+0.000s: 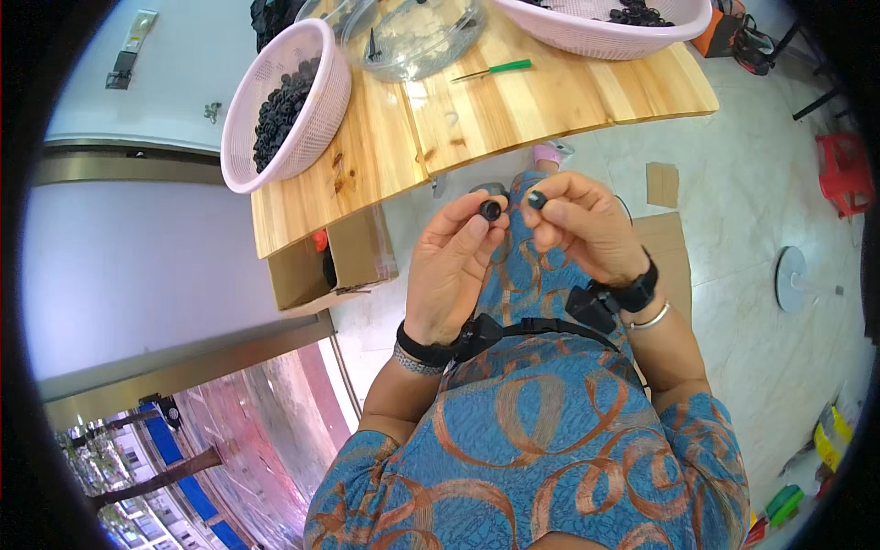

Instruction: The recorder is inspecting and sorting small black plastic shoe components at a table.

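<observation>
Left hand: the left hand point(456, 266) is raised in front of the chest, thumb and fingers pinched shut on a small black ring-shaped part point(490, 210), its round opening facing the camera.
Right hand: the right hand point(585, 225) is curled closed, fingertips gripping a small black cap-like piece point(537, 199) (too small to tell its exact form).
Relation: the two black pieces sit just beside each other, apart by a narrow gap, above the person's lap and below the table edge.
Wrists: each wrist carries a black strap with a small black device; the right one also has a pale bangle.
Table: a wooden table point(513, 110) lies ahead of the hands.
On the table: a pink perforated basket point(316, 110) of small black parts at the left corner, a second pink basket point(587, 37) at the far right, a clear plastic bowl point(412, 41) between them, and a green-handled screwdriver point(492, 70) near the bowl.
Below the table: an open cardboard box point(302, 270) on the floor.
</observation>
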A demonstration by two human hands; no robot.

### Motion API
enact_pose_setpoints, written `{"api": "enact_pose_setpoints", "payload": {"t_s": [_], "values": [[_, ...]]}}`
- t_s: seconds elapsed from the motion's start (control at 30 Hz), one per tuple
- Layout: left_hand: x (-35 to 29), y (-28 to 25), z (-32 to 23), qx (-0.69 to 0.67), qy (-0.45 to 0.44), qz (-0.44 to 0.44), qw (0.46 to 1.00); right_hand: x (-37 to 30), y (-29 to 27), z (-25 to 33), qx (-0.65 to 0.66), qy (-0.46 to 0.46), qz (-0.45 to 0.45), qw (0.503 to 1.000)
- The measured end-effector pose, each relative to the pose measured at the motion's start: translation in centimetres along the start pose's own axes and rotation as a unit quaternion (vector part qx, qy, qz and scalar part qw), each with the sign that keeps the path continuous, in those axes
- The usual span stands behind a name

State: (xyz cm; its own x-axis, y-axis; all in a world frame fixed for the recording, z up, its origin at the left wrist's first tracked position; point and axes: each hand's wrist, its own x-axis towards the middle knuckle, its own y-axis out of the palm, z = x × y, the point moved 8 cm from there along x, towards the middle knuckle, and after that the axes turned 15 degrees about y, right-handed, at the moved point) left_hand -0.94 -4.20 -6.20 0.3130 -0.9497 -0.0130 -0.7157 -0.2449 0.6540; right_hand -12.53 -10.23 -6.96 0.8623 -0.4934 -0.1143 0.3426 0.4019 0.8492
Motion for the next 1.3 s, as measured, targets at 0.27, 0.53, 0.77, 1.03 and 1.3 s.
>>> {"api": "enact_pose_setpoints", "payload": {"t_s": [0.27, 0.53, 0.77, 1.03, 1.3], "values": [[-0.1, -0.1, -0.7, 0.005, 0.026, 0.000, 1.000, -0.9, 2.0, 0.9, -0.208, -0.090, -0.103, 0.968], [-0.1, 0.0, -0.8, 0.008, 0.036, -0.001, 0.999, -2.2, 4.8, 2.6, -0.530, -0.203, -0.215, 0.795], [-0.2, -0.1, -0.5, -0.003, 0.022, -0.014, 1.000, -2.5, 6.1, 3.0, -0.576, -0.237, -0.230, 0.748], [-0.3, 0.0, -0.3, 0.004, 0.024, -0.002, 1.000, -2.8, 6.5, 3.0, -0.616, -0.250, -0.230, 0.711], [-0.4, 0.3, -0.5, 0.039, 0.043, 0.011, 0.998, -2.7, 6.9, 3.0, -0.649, -0.242, -0.227, 0.685]]}}
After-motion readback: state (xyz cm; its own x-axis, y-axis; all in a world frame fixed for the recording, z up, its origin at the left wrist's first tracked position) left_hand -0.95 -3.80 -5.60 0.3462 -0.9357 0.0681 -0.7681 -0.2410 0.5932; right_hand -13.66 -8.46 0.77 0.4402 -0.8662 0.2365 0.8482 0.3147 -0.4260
